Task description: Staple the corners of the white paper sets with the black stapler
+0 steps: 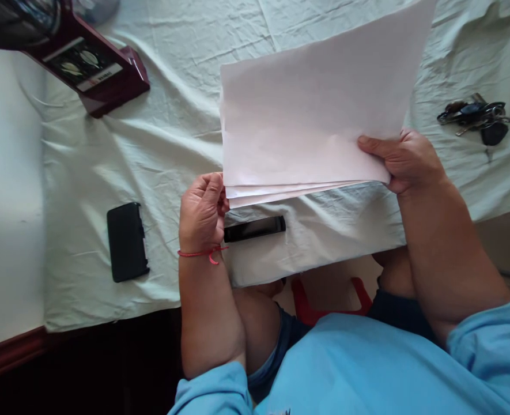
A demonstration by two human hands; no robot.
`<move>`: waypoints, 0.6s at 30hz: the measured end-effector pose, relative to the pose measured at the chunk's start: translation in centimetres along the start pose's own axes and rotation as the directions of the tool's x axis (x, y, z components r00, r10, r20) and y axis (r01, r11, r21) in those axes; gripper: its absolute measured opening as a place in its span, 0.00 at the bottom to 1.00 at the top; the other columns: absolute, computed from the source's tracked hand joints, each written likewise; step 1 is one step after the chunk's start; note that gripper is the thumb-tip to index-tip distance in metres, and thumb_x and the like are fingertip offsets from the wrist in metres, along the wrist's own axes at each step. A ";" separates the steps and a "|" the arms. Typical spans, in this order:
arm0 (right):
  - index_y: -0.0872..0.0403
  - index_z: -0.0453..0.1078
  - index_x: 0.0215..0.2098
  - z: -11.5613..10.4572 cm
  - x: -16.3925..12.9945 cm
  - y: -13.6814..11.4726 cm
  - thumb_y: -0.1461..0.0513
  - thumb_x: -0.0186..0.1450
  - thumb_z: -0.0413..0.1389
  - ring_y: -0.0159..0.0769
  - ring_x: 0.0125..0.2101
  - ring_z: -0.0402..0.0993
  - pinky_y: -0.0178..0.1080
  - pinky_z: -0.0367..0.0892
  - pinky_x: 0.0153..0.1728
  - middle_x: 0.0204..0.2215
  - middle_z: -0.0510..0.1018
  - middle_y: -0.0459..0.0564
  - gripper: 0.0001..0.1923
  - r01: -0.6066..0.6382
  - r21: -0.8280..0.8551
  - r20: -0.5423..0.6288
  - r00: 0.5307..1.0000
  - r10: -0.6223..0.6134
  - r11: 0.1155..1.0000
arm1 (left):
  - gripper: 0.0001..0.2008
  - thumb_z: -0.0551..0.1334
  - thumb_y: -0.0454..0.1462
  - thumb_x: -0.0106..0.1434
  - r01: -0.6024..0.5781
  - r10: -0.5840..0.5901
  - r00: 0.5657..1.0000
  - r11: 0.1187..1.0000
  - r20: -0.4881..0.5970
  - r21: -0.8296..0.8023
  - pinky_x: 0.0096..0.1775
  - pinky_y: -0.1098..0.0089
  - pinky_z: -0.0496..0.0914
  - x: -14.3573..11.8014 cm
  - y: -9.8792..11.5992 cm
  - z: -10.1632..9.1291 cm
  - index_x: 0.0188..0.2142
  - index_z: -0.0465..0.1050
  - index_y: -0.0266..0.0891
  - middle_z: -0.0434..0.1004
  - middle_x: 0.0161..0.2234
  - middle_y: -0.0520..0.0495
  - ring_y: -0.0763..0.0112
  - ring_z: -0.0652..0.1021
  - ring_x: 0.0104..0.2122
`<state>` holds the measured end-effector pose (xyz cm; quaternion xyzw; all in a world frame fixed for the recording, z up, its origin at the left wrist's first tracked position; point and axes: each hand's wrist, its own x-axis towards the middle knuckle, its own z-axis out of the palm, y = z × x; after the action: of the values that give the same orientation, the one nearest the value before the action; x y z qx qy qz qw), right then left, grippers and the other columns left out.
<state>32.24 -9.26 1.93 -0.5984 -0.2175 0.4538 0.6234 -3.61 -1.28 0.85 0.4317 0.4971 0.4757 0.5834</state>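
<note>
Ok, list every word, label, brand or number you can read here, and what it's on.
No text is clear enough to quote.
Label on the dark red stand: lettering too blurred.
Blue shirt: dark marks, cut off at the bottom edge, unreadable.
Paper sheets: no writing visible.

Creased pale cloth covers the worktop. On it: maroon stand, far left; flat black case, left; slim black object, near edge; keys, right.
</note>
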 end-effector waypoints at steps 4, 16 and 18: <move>0.52 0.87 0.41 0.2 -0.2 0.0 0.65 0.54 0.79 0.53 0.55 0.91 0.60 0.83 0.69 0.44 0.94 0.49 0.16 -0.006 -0.008 0.024 1.000 0.006 1.000 | 0.22 0.89 0.46 0.53 -0.067 0.073 0.994 0.995 -0.085 0.074 0.22 0.77 0.60 0.2 -0.4 -0.1 0.32 0.80 0.41 0.70 0.24 0.58 0.80 0.65 0.21; 0.54 0.86 0.41 0.9 -1.1 -0.5 0.65 0.55 0.81 0.51 0.52 0.92 0.55 0.84 0.66 0.46 0.94 0.54 0.17 -0.020 -0.005 -0.006 1.000 0.020 1.000 | 0.25 0.86 0.56 0.57 -0.100 0.107 0.993 0.987 -0.049 0.124 0.31 0.73 0.72 -0.2 -0.2 0.6 0.33 0.79 0.43 0.76 0.29 0.54 0.74 0.75 0.29; 0.54 0.86 0.42 0.9 -1.1 -0.4 0.63 0.55 0.82 0.52 0.54 0.91 0.55 0.84 0.67 0.47 0.94 0.55 0.18 -0.022 -0.004 0.007 1.000 0.022 1.000 | 0.25 0.88 0.52 0.53 -0.105 0.112 0.993 0.985 -0.045 0.140 0.33 0.75 0.73 -0.4 0.1 0.8 0.33 0.80 0.41 0.79 0.31 0.53 0.75 0.76 0.30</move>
<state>31.12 -9.67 2.81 -0.6004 -0.2141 0.4624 0.6163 -2.86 -1.71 1.16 0.4845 0.5198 0.4826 0.5120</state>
